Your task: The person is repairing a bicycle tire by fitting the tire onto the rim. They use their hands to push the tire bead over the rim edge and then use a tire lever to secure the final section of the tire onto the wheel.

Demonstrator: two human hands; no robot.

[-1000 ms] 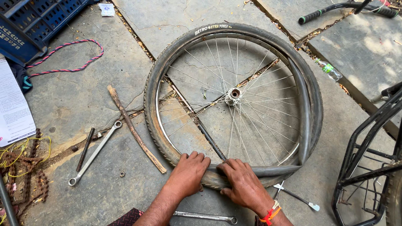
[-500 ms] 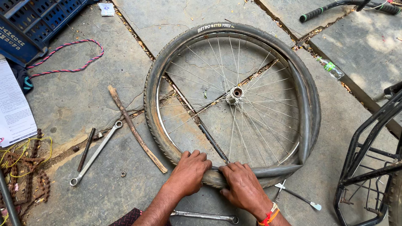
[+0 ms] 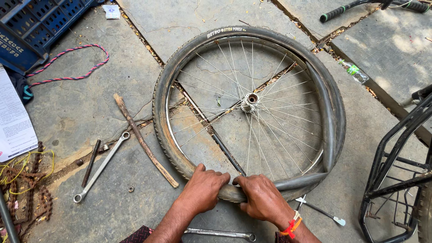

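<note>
black tyre [image 3: 171, 130], silver spokes [image 3: 270, 130], blue crate [image 3: 40, 22], pink-and-blue twisted rope [image 3: 67, 67], orange wristband [image 3: 290, 227].

Wooden stick [image 3: 143, 140] left; spanner [image 3: 100, 167] beyond

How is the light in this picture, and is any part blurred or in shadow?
Head view: soft, even daylight and sharp focus on both hands gripping the black rubber tyre of the spoked bicycle wheel; dappled sun patches lie on the grey stone slab at upper right; no strong glare, no visible motion blur.
</note>
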